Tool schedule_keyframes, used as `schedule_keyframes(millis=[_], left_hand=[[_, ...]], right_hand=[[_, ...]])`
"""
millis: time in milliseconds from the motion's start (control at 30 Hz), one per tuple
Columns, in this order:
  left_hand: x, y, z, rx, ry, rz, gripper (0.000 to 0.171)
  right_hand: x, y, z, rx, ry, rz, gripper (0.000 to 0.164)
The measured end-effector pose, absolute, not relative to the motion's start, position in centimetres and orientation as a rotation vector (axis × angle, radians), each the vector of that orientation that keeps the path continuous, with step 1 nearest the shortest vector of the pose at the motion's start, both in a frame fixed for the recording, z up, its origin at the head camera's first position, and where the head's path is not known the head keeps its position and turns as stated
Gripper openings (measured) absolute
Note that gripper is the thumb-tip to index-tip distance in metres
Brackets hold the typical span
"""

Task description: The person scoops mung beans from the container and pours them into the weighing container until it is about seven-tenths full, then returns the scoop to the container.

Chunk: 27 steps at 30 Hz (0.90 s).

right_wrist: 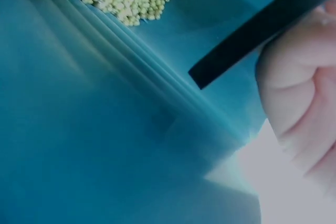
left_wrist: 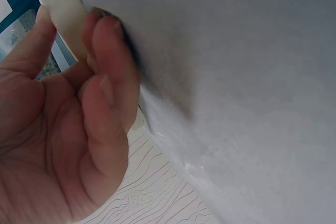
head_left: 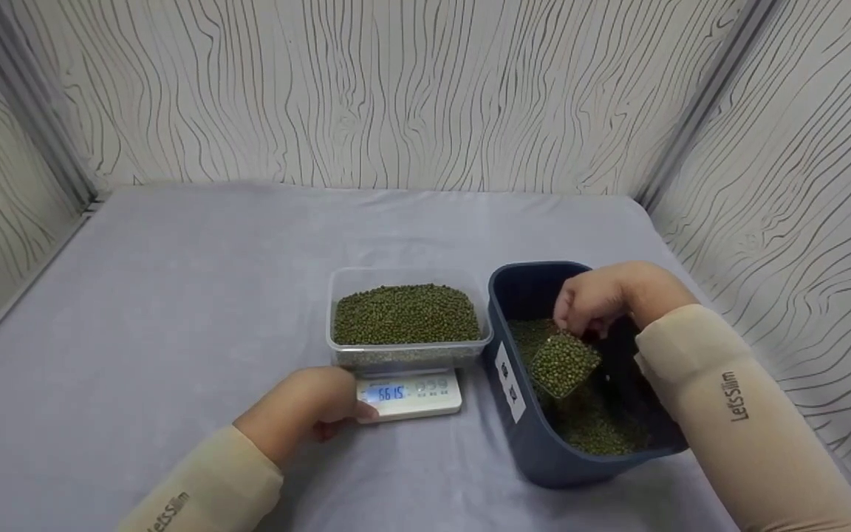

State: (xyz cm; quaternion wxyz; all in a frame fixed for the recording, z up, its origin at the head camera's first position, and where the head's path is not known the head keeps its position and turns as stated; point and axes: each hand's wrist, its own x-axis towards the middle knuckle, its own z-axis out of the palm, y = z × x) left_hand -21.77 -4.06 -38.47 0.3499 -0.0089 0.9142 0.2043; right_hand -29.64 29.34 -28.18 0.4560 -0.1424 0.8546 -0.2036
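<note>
My left hand (head_left: 311, 403) pinches the left end of a white kitchen scale (head_left: 414, 405), thumb on top, beside a lit display that appears to read 661.5. In the left wrist view, the fingers (left_wrist: 113, 61) bend in at the scale's edge. A clear plastic box (head_left: 411, 357), heaped with green mung beans (head_left: 407, 316), sits on the scale. Inside a dark blue bin (head_left: 544, 454), my right hand (head_left: 597, 299) grips a scoop full of mung beans (head_left: 564, 360). Its black handle (right_wrist: 252, 38) shows in the right wrist view; the fingertips there are mostly hidden.
More mung beans (head_left: 603, 436) lie in the bottom of the bin. The bin stands close to the right of the box, a white label (head_left: 510, 384) on its side. A pale cloth (head_left: 174, 295) covers the table, and wood-grain patterned panels (head_left: 396, 96) enclose it.
</note>
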Motion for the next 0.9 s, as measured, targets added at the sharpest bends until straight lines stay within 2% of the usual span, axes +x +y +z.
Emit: schedule_keyframes(millis=[367,567,900], left_hand=[[-21.9,-3.9,-38.7,-0.085,2.345,0.570,0.043],[-21.9,-3.9,-38.8,-0.037,2.353,0.477,0.053],[-21.9,-3.9,-38.7,-0.014,2.344,0.465,0.054]], right_hand=[[-29.9,29.9,-26.6,-0.360,2.099,-0.557,0.023],[-30.0,30.2,-25.8,-0.383,2.090,-0.591,0.025],[-30.1,30.5,-24.7,-0.363,2.090,-0.641,0.014]])
